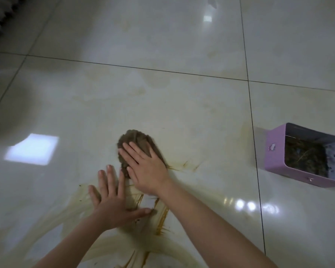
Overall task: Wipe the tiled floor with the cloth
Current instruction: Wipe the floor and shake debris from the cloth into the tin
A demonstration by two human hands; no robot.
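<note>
Nearest, left hand [112, 202] is laid flat, fingers [110, 178] spread, on smeared tiled floor [182, 105]; brown cloth [137, 139] is pressed down by right hand [147, 169], fingers straight; purple tin [275, 153] well right.

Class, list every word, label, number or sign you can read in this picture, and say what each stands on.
None can be read.
The purple rectangular box carries two small pale marks on its outer walls, too blurred to read.
The crumpled brown cloth and glossy pale tiled floor bear no writing.
</note>
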